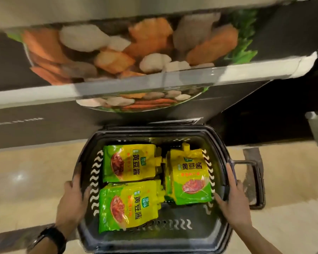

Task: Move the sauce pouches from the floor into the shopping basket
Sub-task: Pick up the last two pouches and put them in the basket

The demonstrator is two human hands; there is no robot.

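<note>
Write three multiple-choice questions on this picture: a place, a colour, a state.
1. Where are the sauce pouches? A on the floor; B in the shopping basket; C on a shelf.
2. Which colours do they have? A red and white; B blue and black; C yellow and green.
3. What do the left hand and right hand do? A hold the basket's sides; B lift a pouch; C hang free.
Answers: 1 B, inside its walls; 2 C, on all three fronts; 3 A, each grips one side.

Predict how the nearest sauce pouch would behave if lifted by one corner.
The nearest pouch likely sags, since its film looks creased and bulging. Glossy film may slip from a loose pinch. Lying flat, it should not roll.
</note>
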